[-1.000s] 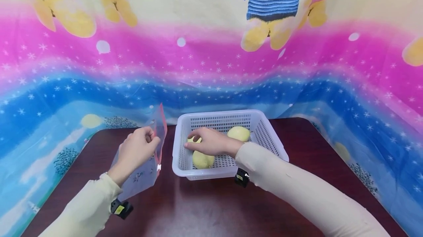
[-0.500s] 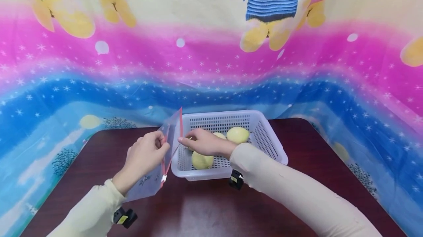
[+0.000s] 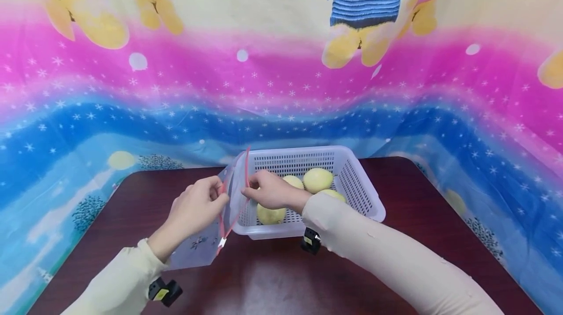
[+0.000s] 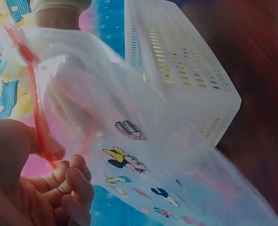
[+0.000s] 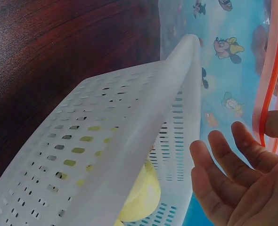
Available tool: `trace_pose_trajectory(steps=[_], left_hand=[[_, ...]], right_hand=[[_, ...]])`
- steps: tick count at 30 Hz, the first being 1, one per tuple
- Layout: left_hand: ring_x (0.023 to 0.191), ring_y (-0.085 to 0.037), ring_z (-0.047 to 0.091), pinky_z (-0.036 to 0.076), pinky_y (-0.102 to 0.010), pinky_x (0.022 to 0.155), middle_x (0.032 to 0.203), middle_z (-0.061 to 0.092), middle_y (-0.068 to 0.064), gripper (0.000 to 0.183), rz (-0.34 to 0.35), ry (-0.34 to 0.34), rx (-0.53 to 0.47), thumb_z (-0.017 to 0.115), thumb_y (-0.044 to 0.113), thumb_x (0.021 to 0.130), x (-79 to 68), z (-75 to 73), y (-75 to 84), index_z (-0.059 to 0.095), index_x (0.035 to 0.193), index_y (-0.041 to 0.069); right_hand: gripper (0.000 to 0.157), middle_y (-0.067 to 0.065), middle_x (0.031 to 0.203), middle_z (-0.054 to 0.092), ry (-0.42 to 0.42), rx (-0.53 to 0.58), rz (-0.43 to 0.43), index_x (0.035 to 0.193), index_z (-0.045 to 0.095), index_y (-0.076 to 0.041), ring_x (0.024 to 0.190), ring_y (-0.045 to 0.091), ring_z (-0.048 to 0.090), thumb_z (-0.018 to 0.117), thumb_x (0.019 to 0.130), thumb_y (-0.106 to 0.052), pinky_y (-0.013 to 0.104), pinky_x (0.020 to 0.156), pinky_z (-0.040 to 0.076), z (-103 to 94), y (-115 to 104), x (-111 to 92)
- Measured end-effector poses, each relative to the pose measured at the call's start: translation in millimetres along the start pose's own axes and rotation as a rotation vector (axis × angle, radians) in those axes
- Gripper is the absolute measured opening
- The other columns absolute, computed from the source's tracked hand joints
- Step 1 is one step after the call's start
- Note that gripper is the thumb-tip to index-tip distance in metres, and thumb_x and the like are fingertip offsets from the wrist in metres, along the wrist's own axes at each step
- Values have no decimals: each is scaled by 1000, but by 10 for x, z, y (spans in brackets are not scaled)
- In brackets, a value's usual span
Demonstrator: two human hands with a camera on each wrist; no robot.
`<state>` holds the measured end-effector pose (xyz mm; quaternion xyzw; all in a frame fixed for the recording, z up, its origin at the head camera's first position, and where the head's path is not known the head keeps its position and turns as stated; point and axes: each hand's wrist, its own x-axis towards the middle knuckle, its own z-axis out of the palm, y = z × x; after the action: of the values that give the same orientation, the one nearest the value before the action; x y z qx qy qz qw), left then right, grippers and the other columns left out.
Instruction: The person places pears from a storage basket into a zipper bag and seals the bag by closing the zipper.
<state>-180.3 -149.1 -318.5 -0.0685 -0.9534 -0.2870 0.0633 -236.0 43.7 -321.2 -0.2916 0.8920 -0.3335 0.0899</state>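
Observation:
A clear slider zip bag (image 3: 193,251) with a red zip and cartoon prints hangs between the hands, left of the basket. My left hand (image 3: 193,210) pinches the near side of its mouth. At the other zip edge, my right hand (image 3: 273,191) pinches the plastic between thumb and forefinger, its other fingers loosely bent in the right wrist view. The mouth gapes between the two hands. A white slider (image 3: 222,242) sits low on the zip. Several pale yellow, pear-like fruits (image 3: 318,179) lie in the white slotted basket (image 3: 303,230), partly behind the right hand and forearm.
The dark red-brown table (image 3: 264,281) carries the basket near its far edge. A patterned cloth (image 3: 281,75) with bears and snowflakes stands close behind and along both sides. A small black camera sits at each wrist.
My right hand has moved slightly left from over the fruits and taken hold of the bag's edge. The left hand has brought the bag right, toward the basket, and its mouth has opened wider.

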Motion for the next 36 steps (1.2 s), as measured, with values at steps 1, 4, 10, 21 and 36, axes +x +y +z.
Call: trace_pose_trajectory(steps=[1,4,10,21,36], left_hand=[[55,-15,52,35,-31,48,62,52,1,7,-8,-3,1,56,20,86,5,-7,-3,56,80,16],[57,-15,52,36,-32,48,63,53,0,8,-25,-12,0,56,21,87,29,-18,-13,57,82,15],[54,-15,54,37,-31,48,63,55,1,10,-37,-25,-6,56,22,89,92,-12,-25,60,83,15],[48,-13,55,36,-30,46,57,53,2,16,-24,-52,32,63,27,89,117,79,-57,58,78,16],[44,-11,35,23,-23,44,49,34,5,36,-18,-106,-21,54,18,89,62,179,-12,41,56,17]], right_hand=[[27,-5,72,57,2,-5,2,80,66,-7,65,7,47,58,101,-21,20,63,39,2,0,1],[27,-3,75,61,4,-7,-1,79,66,-8,67,8,48,58,101,-20,20,64,40,11,-6,2],[25,5,82,71,-3,-11,-16,80,68,-7,68,7,52,59,100,-18,19,65,43,39,-17,11],[31,-5,67,54,-12,-24,-28,69,58,-11,60,7,44,60,100,-17,19,59,37,78,-27,29],[34,-4,62,57,-28,31,19,78,67,-6,53,7,48,54,104,-24,20,53,40,95,-24,9]])
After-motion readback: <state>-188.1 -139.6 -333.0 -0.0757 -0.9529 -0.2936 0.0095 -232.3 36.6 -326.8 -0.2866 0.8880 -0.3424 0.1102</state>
